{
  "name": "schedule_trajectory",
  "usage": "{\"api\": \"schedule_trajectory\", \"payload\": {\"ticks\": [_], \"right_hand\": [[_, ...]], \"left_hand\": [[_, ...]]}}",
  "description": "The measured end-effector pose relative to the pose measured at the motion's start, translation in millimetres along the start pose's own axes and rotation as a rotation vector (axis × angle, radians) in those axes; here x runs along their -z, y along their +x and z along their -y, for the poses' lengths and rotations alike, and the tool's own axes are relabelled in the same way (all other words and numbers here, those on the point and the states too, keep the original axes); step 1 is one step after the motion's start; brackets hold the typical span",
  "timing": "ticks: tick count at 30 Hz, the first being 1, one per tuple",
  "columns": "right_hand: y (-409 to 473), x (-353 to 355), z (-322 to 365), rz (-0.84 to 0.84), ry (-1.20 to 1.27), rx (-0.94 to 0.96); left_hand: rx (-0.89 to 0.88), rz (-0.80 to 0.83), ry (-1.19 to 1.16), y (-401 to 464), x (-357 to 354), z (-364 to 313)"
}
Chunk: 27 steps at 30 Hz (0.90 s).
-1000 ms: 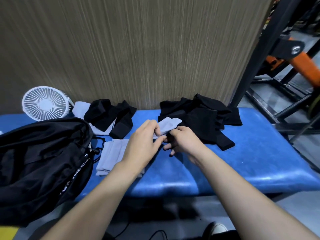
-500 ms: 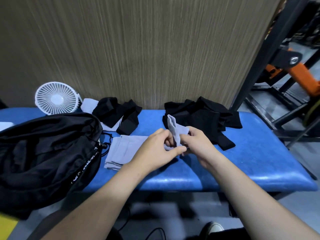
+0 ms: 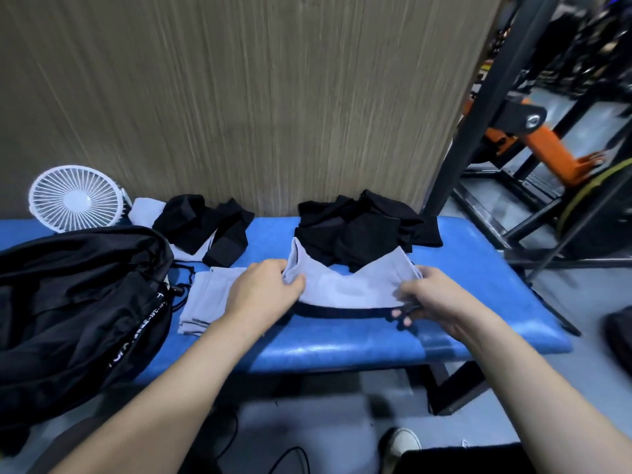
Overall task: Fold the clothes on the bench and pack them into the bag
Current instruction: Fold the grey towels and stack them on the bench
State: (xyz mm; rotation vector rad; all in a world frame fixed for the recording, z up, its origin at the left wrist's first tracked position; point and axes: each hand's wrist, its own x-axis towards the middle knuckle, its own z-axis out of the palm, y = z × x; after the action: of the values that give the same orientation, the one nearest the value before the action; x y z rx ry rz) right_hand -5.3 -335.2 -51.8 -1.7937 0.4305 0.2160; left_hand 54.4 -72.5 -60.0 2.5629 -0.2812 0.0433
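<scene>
Left hand: we see the left hand (image 3: 270, 289) pinching the left end of the grey sock (image 3: 345, 285), thumb on top.
Right hand: the right hand (image 3: 432, 299) grips the sock's right end, fingers curled under it.
Sock: stretched flat between both hands, low over the bench (image 3: 478, 268), just in front of the black pile (image 3: 362, 230); we cannot tell whether it rests on the pad.
Slip risk: we judge the thin knit could slide out of a light pinch, letting one end drop and undoing the fold.
Snag risk: the sock's far edge overlaps the black pile; a fold away from us could drag loose black cloth along.
Edge risk: the hands work near the bench's front edge, so a released sock could slide to the floor.
Folded grey piece (image 3: 205, 299): lies on the bench left of the sock, beside the bag.
Bag (image 3: 75, 295): black, slumped at the bench's left end; we cannot see its opening or any contents.
Second heap (image 3: 208, 230): black and white clothes left of the black pile, still outside the bag.
Fan (image 3: 75, 198): white, at the wall behind the bag.
</scene>
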Motion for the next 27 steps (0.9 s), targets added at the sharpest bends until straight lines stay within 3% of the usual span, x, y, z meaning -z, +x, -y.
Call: {"api": "schedule_trajectory", "payload": {"ticks": [6, 10, 15, 20, 27], "right_hand": [[-15, 14, -14, -0.071, -0.126, -0.037], [-8, 16, -17, -0.249, -0.296, 0.075], [-11, 22, -14, -0.300, -0.339, 0.166], [-15, 21, -3, -0.199, -0.352, 0.282], [-13, -34, 13, 0.021, -0.330, 0.518]], "left_hand": [[-0.129, 0.106, 0.015, -10, -11, -3], [-0.157, 0.092, -0.056, -12, -14, -6], [-0.117, 0.178, -0.160, -13, -13, -3], [-0.064, 0.228, -0.196, -14, -15, -2], [-0.045, 0.251, -0.294, -13, -14, 5]]}}
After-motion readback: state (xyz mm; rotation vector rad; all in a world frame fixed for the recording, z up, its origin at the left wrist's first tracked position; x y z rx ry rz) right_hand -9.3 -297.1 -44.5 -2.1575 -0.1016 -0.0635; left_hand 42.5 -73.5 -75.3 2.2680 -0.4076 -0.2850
